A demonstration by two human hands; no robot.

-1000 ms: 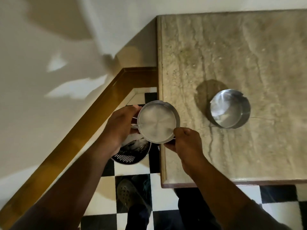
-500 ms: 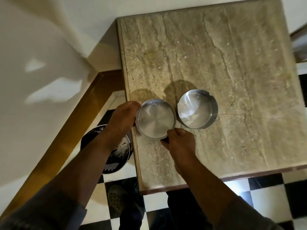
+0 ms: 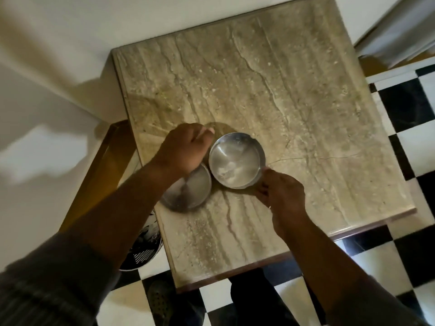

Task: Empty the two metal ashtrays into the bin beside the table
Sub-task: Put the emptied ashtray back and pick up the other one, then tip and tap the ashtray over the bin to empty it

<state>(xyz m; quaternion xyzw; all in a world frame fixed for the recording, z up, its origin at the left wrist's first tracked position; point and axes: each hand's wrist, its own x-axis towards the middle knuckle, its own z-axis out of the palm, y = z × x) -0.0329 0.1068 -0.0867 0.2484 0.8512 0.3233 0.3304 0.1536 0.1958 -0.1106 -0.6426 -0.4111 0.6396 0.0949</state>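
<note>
Two round metal ashtrays stand side by side on the marble table (image 3: 294, 90). The left ashtray (image 3: 190, 191) sits near the table's left edge, partly under my left wrist, with no hand on it. The right ashtray (image 3: 235, 161) has pale ash in its bottom. My left hand (image 3: 186, 147) is curled against its left wall. The fingertips of my right hand (image 3: 282, 196) pinch its lower right rim. The black bin (image 3: 144, 250) stands on the floor beside the table's left edge, mostly hidden by my left forearm.
A white wall with a brown wooden skirting (image 3: 106, 165) runs close along the left of the table and bin. The floor (image 3: 407, 107) has black and white tiles. My shoe (image 3: 160, 297) shows below the table's front edge.
The ashtray that both hands held over the bin has come back onto the table and been let go. Both hands have moved right onto the other ashtray.
</note>
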